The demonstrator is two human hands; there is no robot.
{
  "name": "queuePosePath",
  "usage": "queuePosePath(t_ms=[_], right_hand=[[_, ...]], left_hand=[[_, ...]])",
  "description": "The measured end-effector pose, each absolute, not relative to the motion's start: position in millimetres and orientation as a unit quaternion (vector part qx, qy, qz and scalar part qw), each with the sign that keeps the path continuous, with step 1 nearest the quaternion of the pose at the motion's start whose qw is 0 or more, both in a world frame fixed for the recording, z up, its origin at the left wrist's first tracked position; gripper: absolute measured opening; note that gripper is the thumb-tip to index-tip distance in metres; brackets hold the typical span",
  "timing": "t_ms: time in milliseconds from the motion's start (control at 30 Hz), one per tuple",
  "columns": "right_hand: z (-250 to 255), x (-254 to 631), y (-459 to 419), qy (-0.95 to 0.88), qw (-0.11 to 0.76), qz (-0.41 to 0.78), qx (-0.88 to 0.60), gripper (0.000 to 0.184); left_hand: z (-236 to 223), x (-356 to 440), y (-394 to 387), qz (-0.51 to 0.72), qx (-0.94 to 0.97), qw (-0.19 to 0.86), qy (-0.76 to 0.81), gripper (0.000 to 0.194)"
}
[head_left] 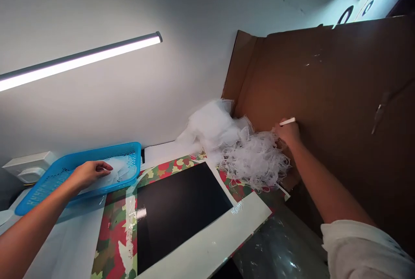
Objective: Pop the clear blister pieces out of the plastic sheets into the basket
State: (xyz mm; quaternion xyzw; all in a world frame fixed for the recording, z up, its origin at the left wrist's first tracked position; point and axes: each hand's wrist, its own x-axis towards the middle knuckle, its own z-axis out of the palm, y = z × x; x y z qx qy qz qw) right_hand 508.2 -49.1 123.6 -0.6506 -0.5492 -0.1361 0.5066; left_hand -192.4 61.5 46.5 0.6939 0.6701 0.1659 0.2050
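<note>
On the left, my left hand [90, 174] reaches over a shallow blue plastic basket [136, 162]. Its fingers are bent and slightly apart, with the tips on or just above thin white translucent pieces [121, 169] lying in the basket. Nothing shows clearly between these fingers. My right hand [288, 133] is closed around a slim white stick-shaped object [287, 121], whose kind I cannot make out. The fingertips are partly hidden behind the wrist. Right beside that hand lies a tangled heap of white sheer pouches with thin cords [256, 158].
A black panel [181, 210] with a pale border lies on a camouflage-patterned sheet [112, 236]. More white mesh [209, 123] is piled against the wall. A large cardboard sheet [330, 89] stands at the right. A lit tube lamp [81, 58] is fixed above.
</note>
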Motion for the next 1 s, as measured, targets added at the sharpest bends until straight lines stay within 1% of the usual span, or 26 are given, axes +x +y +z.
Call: queuePosePath(t_ms=[67, 133, 200, 267, 367, 467, 533, 633, 700, 733, 800, 867, 967, 1000], right_hand=[[118, 490, -42, -0.505, 0.493, -0.191, -0.682, 0.028], [116, 466, -29, -0.499, 0.479, -0.207, -0.692, 0.016], [114, 441, -12, -0.570, 0.462, -0.151, -0.662, 0.027], [111, 417, 8, -0.663, 0.425, -0.081, -0.610, 0.034], [101, 387, 36, -0.746, 0.373, -0.041, -0.550, 0.031], [93, 372, 56, -0.788, 0.333, -0.021, -0.516, 0.033], [92, 369, 63, -0.796, 0.326, -0.001, -0.509, 0.026], [95, 370, 65, -0.788, 0.348, 0.020, -0.507, 0.014], [101, 373, 67, -0.773, 0.368, 0.020, -0.516, 0.011], [106, 375, 69, -0.760, 0.382, 0.016, -0.526, 0.015], [122, 379, 76, -0.718, 0.420, -0.006, -0.556, 0.030], [149, 384, 86, -0.669, 0.462, -0.038, -0.581, 0.041], [204, 384, 97, -0.605, 0.523, -0.101, -0.592, 0.045], [224, 381, 98, -0.581, 0.550, -0.149, -0.582, 0.044]], left_hand=[[46, -193, 63, 0.123, 0.719, 0.149, 0.667, 0.045], [53, -187, 61, 0.084, 0.728, 0.054, 0.678, 0.040], [65, -173, 56, 0.075, 0.732, -0.030, 0.676, 0.039], [77, -152, 50, 0.100, 0.750, -0.046, 0.652, 0.040], [88, -116, 44, 0.164, 0.785, 0.030, 0.596, 0.039], [91, -84, 39, 0.204, 0.803, 0.116, 0.548, 0.038], [92, -68, 34, 0.209, 0.815, 0.152, 0.519, 0.038], [93, -53, 29, 0.209, 0.829, 0.189, 0.484, 0.037], [93, -45, 29, 0.212, 0.828, 0.220, 0.470, 0.036], [92, -40, 31, 0.217, 0.825, 0.236, 0.466, 0.035], [90, -28, 36, 0.237, 0.813, 0.273, 0.456, 0.035], [89, -9, 43, 0.274, 0.792, 0.321, 0.442, 0.043], [94, 36, 48, 0.348, 0.742, 0.400, 0.409, 0.073], [99, 54, 48, 0.371, 0.733, 0.416, 0.391, 0.085]])
